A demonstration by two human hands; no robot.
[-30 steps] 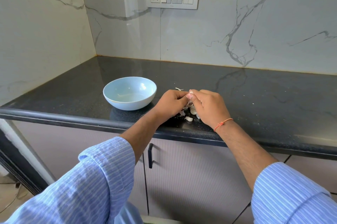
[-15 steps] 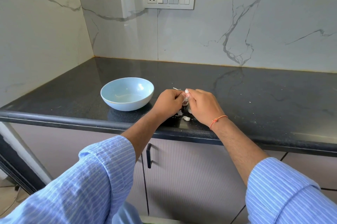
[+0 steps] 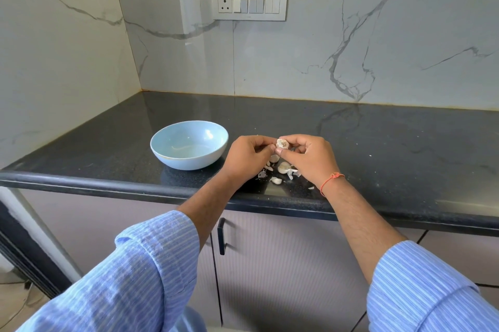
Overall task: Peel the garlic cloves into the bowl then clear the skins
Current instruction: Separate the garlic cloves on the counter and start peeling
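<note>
A pale blue bowl (image 3: pixel 189 144) stands on the black counter (image 3: pixel 378 148), left of my hands, and looks empty. Above the counter's front edge my right hand (image 3: pixel 310 160) pinches a piece of garlic (image 3: pixel 282 143) between thumb and fingers. My left hand (image 3: pixel 247 157) meets it from the left, fingertips curled onto the same piece. Loose cloves (image 3: pixel 283 167) and flakes of papery skin (image 3: pixel 263 173) lie on the counter just under and between my hands.
Marble walls close the counter at the back and left, with a switch panel (image 3: pixel 248 4) on the back wall. Cabinet doors with a black handle (image 3: pixel 221 236) sit below the counter's front edge.
My hands have lifted slightly and turned, so the garlic piece between the fingertips shows more plainly. The camera has shifted a little; the bowl has stayed put.
</note>
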